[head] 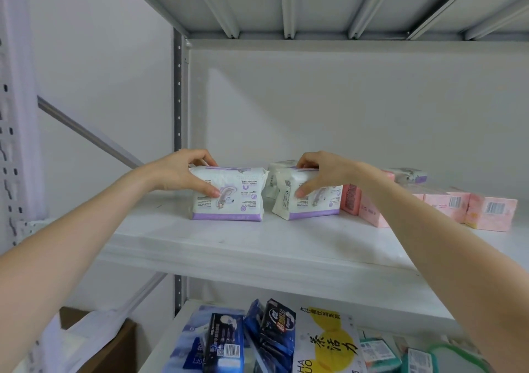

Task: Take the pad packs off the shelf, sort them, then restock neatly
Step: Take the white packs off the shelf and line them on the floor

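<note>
Gripping a white-and-purple soft plastic pad pack (229, 198) between thumb and curled fingers (204, 159), the left hand (180, 175) holds it upright on the white metal shelf (257, 244); the right hand (326, 175) clasps a tilted twin pack (310, 205) just beside; probably restocking, so next square both beside the pink packs (458, 206).

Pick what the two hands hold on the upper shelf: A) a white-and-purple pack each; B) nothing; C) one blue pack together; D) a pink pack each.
A: the left hand grips the left white-and-purple pack and the right hand grips the right white-and-purple pack, both standing on the shelf.
</note>
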`<state>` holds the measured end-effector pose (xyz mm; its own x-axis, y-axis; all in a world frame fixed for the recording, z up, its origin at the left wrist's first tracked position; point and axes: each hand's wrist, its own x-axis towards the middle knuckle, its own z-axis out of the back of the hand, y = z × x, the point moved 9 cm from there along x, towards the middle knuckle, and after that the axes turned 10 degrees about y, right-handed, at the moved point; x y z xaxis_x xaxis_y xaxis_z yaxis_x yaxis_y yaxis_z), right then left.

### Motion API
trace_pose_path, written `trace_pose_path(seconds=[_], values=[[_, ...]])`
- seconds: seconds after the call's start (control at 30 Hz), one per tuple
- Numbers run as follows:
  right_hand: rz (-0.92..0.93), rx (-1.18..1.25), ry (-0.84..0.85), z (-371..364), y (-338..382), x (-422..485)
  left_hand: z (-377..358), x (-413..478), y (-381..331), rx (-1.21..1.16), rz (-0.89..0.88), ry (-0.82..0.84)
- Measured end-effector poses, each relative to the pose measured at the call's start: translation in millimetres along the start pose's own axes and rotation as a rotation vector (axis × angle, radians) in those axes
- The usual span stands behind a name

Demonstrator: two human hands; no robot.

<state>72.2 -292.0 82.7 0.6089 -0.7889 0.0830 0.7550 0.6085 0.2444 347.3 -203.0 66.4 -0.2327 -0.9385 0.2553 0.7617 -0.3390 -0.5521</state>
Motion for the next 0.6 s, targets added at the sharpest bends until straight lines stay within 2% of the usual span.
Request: trace_pose_path(seconds=[0.33,0.6], values=[[-0.055,-0.008,0.171,-4.9,32.6,-43.8,6.5,-21.4,4.0,-0.039,0.042,0.061],[-0.095,0.072,0.043,-0.3,45.4,-98.1,3.6,-46.4,-8.9,-0.19,-0.02,0.039]])
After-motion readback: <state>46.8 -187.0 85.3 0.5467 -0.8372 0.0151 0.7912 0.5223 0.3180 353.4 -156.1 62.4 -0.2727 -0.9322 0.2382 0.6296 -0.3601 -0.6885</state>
